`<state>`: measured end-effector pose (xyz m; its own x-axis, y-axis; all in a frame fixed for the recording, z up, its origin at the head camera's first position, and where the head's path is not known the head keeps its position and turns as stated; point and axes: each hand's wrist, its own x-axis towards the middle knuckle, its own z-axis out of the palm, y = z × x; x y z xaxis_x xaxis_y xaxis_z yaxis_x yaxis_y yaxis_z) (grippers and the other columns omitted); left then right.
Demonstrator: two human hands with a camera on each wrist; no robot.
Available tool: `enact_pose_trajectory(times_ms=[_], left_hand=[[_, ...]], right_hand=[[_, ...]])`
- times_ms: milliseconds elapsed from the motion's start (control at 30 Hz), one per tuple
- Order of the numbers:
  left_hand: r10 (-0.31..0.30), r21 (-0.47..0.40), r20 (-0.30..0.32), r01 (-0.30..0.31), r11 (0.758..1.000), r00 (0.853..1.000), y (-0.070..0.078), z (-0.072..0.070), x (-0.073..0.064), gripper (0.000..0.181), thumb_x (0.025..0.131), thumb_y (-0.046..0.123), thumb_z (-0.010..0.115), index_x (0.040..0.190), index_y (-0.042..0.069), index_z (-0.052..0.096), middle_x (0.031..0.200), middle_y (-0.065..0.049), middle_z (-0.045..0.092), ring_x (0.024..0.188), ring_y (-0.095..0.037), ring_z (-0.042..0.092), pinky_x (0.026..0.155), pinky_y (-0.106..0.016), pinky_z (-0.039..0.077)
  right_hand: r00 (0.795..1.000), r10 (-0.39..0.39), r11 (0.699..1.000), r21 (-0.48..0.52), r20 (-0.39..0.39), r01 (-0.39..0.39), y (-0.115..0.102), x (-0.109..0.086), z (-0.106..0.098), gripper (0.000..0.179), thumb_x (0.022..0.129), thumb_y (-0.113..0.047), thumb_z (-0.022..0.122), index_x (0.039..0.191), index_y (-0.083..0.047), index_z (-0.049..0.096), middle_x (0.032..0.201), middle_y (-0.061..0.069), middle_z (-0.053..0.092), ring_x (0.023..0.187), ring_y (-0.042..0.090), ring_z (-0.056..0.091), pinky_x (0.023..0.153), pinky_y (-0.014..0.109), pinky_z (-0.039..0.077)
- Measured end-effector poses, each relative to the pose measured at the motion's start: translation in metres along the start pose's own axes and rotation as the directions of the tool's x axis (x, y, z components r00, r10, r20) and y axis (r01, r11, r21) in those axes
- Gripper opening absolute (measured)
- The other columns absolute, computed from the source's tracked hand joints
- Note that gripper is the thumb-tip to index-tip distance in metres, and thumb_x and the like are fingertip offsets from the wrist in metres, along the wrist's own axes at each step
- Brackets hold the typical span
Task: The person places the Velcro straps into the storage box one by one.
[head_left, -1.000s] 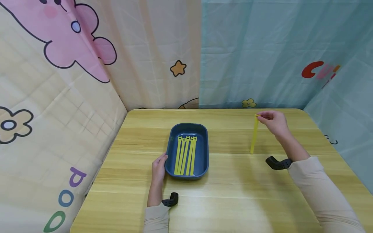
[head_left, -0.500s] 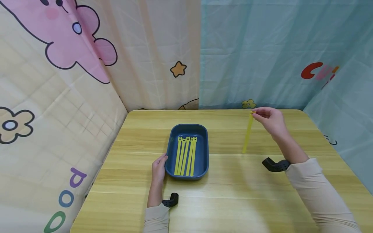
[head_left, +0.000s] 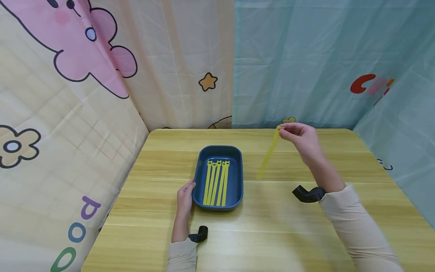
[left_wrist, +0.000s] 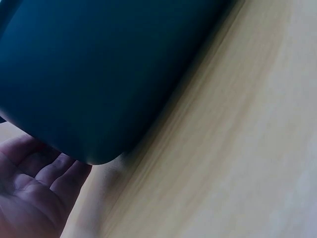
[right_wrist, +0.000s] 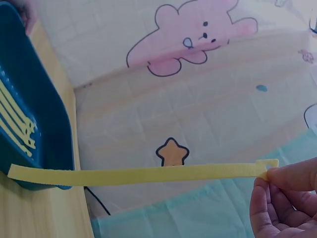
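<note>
My right hand pinches a yellow hook-and-loop cable tie by its slotted head, between thumb and fingertips. The tie's tail slants down to the left, blurred in the head view, over the table right of a dark blue tray. In the right wrist view the tie stretches across, its tail end in front of the tray. Several matching yellow cable ties lie lengthwise side by side inside the tray, heads at the far end. My left hand holds the tray's left side near the front corner, fingers against its outer wall.
The tray stands left of the middle of a wooden table. Printed curtains hang along the table's back and sides. Each wrist carries a black camera mount.
My right hand has moved left toward the tray with the cable tie, whose tail swings further left. The left hand and the tray have stayed put.
</note>
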<state>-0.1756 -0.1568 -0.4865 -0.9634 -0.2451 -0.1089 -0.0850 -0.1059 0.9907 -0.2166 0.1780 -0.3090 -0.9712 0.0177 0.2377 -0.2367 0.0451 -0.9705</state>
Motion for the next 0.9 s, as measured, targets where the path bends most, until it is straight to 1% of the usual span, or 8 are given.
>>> enact_pose_trajectory(times_ms=[233, 300, 367, 467, 533, 633, 733, 900], left_hand=[[0.011, 0.012, -0.002, -0.010, 1.000, 1.000, -0.001, 0.000, 0.000, 0.038, 0.084, 0.019, 0.047, 0.112, -0.006, 0.050, 0.120, -0.014, 0.045, 0.114, -0.021, 0.035, 0.094, -0.032, 0.028], [0.012, 0.018, -0.004, -0.012, 1.000, 1.000, -0.001, 0.000, -0.001, 0.038, 0.084, 0.019, 0.047, 0.112, -0.006, 0.050, 0.120, -0.014, 0.045, 0.114, -0.021, 0.036, 0.094, -0.032, 0.028], [0.008, 0.014, -0.005, -0.008, 1.000, 1.000, -0.001, 0.000, 0.000, 0.038, 0.084, 0.018, 0.048, 0.112, -0.006, 0.050, 0.119, -0.015, 0.045, 0.114, -0.022, 0.036, 0.094, -0.032, 0.028], [-0.006, 0.006, -0.009, 0.006, 1.000, 1.000, 0.000, 0.001, 0.000, 0.038, 0.083, 0.018, 0.049, 0.112, -0.006, 0.050, 0.119, -0.016, 0.045, 0.114, -0.022, 0.036, 0.094, -0.032, 0.028], [-0.014, 0.002, -0.011, 0.014, 1.000, 1.000, 0.001, 0.001, 0.001, 0.038, 0.083, 0.018, 0.050, 0.112, -0.006, 0.050, 0.119, -0.016, 0.045, 0.114, -0.023, 0.036, 0.094, -0.033, 0.028], [-0.014, 0.015, -0.016, 0.014, 1.000, 1.000, 0.000, 0.001, 0.001, 0.038, 0.083, 0.019, 0.050, 0.112, -0.005, 0.051, 0.119, -0.015, 0.045, 0.114, -0.022, 0.036, 0.094, -0.032, 0.029], [0.001, 0.027, -0.015, 0.000, 1.000, 1.000, -0.001, 0.000, 0.001, 0.038, 0.083, 0.020, 0.049, 0.112, -0.005, 0.050, 0.119, -0.015, 0.045, 0.114, -0.023, 0.035, 0.094, -0.034, 0.028], [0.010, 0.026, -0.011, -0.010, 1.000, 1.000, -0.001, 0.000, 0.000, 0.039, 0.083, 0.020, 0.048, 0.113, -0.006, 0.050, 0.120, -0.015, 0.045, 0.114, -0.023, 0.035, 0.094, -0.034, 0.028]], right_hand=[[0.998, -0.033, 0.989, 0.146, 0.053, 0.025, -0.001, -0.002, 0.019, 0.024, 0.074, -0.005, 0.061, 0.094, 0.007, 0.058, 0.083, 0.008, 0.059, 0.075, 0.016, 0.056, 0.071, 0.022, 0.046], [0.998, -0.034, 0.986, 0.167, 0.061, 0.024, 0.001, -0.004, 0.025, 0.022, 0.074, -0.004, 0.061, 0.093, 0.006, 0.059, 0.083, 0.008, 0.059, 0.075, 0.017, 0.056, 0.072, 0.022, 0.046], [0.997, -0.037, 0.984, 0.178, 0.074, 0.023, 0.004, -0.005, 0.030, 0.024, 0.074, -0.004, 0.061, 0.094, 0.008, 0.058, 0.083, 0.008, 0.059, 0.076, 0.020, 0.056, 0.072, 0.023, 0.046], [0.995, -0.029, 0.984, 0.176, 0.093, 0.012, 0.008, -0.006, 0.037, 0.025, 0.075, -0.005, 0.060, 0.095, 0.010, 0.056, 0.083, 0.008, 0.060, 0.076, 0.019, 0.056, 0.072, 0.023, 0.046], [0.994, -0.023, 0.982, 0.191, 0.106, 0.002, 0.012, -0.006, 0.041, 0.026, 0.075, -0.004, 0.060, 0.096, 0.011, 0.055, 0.083, 0.008, 0.060, 0.075, 0.019, 0.056, 0.072, 0.024, 0.046], [0.993, -0.003, 0.979, 0.201, 0.119, -0.021, 0.017, -0.008, 0.047, 0.022, 0.075, -0.003, 0.060, 0.094, 0.007, 0.058, 0.082, 0.008, 0.059, 0.073, 0.016, 0.056, 0.072, 0.024, 0.046], [0.990, 0.021, 0.982, 0.183, 0.139, -0.047, 0.024, -0.010, 0.054, 0.023, 0.075, -0.005, 0.060, 0.095, 0.007, 0.057, 0.083, 0.008, 0.060, 0.075, 0.018, 0.056, 0.072, 0.025, 0.046], [0.981, 0.082, 0.986, 0.126, 0.178, -0.106, 0.040, -0.017, 0.065, 0.031, 0.075, -0.007, 0.061, 0.100, 0.010, 0.054, 0.087, 0.009, 0.059, 0.079, 0.022, 0.056, 0.076, 0.031, 0.045]])
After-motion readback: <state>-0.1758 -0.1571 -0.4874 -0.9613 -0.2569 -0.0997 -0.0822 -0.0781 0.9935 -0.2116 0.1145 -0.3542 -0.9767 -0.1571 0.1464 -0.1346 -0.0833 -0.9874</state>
